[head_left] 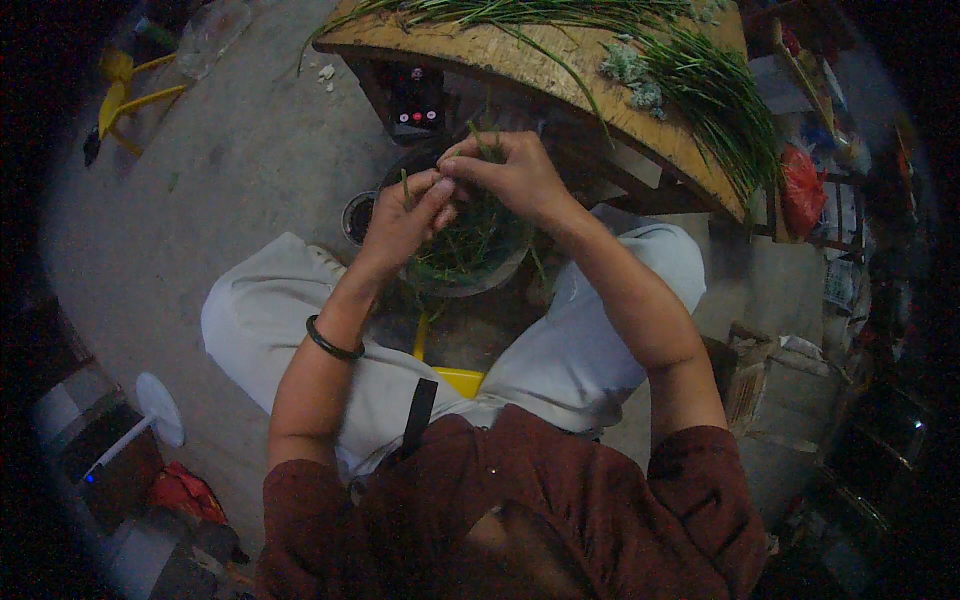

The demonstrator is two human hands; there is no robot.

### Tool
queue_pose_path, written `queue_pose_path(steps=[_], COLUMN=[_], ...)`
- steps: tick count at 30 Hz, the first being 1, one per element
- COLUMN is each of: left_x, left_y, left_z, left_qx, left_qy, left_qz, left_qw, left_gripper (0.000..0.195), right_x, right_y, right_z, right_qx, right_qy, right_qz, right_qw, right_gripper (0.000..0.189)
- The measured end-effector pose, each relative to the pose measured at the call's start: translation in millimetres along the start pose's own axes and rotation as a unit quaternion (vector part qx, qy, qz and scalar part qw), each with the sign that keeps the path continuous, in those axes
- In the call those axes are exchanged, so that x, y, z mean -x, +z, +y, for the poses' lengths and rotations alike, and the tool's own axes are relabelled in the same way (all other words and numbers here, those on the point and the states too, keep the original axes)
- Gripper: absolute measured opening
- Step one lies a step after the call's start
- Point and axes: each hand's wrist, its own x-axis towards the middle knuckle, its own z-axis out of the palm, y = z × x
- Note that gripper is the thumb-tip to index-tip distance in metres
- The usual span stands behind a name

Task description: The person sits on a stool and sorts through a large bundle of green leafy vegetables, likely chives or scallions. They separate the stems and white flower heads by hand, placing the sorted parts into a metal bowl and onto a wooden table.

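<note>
My left hand (412, 214) and my right hand (510, 169) meet fingertip to fingertip above a round basin (487, 283). A short green stalk stands up from between the thumb and fingers of my left hand, and green stalk ends show at my right fingers. What exactly the touching fingertips pinch is too small to tell. Cut green stems (465, 247) lie in the basin. On the wooden table (450, 45) beyond, long green stalks (720, 97) are spread, with pale flower-like heads (630, 75) at one end of a bunch.
A small round container (358, 217) is left of the basin. Under the table edge a lit phone (417, 105) leans upright. A red plastic bag (802, 191) hangs at the table's right. Cardboard boxes (787, 390) are at the right, a white round stand (160, 409) and yellow-legged stool (120, 97) at the left.
</note>
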Motion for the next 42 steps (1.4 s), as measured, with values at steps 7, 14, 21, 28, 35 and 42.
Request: queue_pose_path(steps=[7,14,21,28,35,42], left_x=[3.9,5.6,6.2,-0.4,-2.5,-10.9], left_y=[-3.5,-7.3,-10.0,-8.9,0.9,-0.7], left_z=[4.2,12.2,15.5,9.0,10.7,-5.2], left_qx=[0.041,0.121,0.190,0.237,0.199,0.151], left_qy=[-0.003,-0.019,-0.045,-0.054,-0.074,-0.044], left_qz=[-0.062,-0.129,-0.161,-0.165,-0.167,-0.213], left_qw=[0.997,0.984,0.967,0.956,0.963,0.964], left_gripper=[0.032,0.041,0.037,0.031,0.027,0.027], right_x=[1.8,2.3,-2.2,-2.3,2.0,5.8], right_y=[-8.0,-11.1,-19.6,-17.5,-26.0,-74.6], right_z=[-8.6,-6.9,-0.7,2.8,-17.3,-36.8], right_qx=[-0.053,-0.022,0.120,0.015,-0.037,-0.234], right_qy=[-0.051,-0.051,-0.060,-0.065,-0.005,-0.034], right_qz=[-0.069,-0.036,-0.015,-0.050,-0.001,0.269], right_qw=[0.995,0.998,0.991,0.997,0.999,0.934], right_gripper=[0.020,0.021,0.017,0.019,0.030,0.022])
